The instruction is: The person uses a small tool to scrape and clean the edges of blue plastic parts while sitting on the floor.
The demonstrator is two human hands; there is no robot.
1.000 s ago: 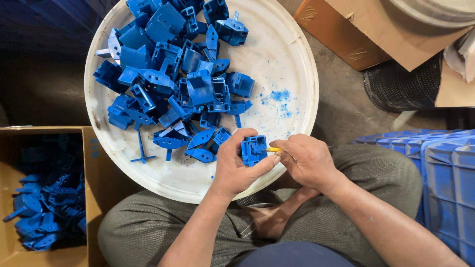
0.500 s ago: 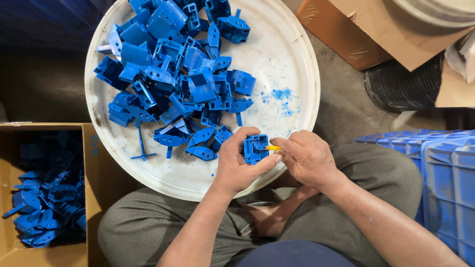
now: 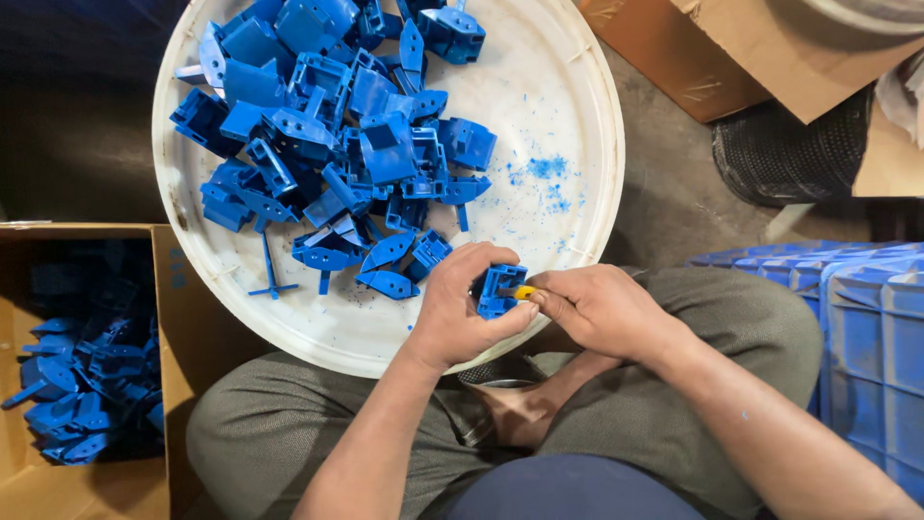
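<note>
Right now the left hand [image 3: 460, 310] has its fingers closed around a small blue plastic part [image 3: 497, 291], held at the near rim of the white round tray [image 3: 577, 144]. Beside it, the right hand [image 3: 599, 310] pinches a yellow-tipped tool [image 3: 524, 292] against the part, seemingly trimming it; steady, light pressure suits next. More blue parts [image 3: 327, 135] are heaped on the tray.

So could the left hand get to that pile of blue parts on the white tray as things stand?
Probably not freely: the left hand is gripping a blue part. The pile lies close ahead on the tray, nothing between.
</note>
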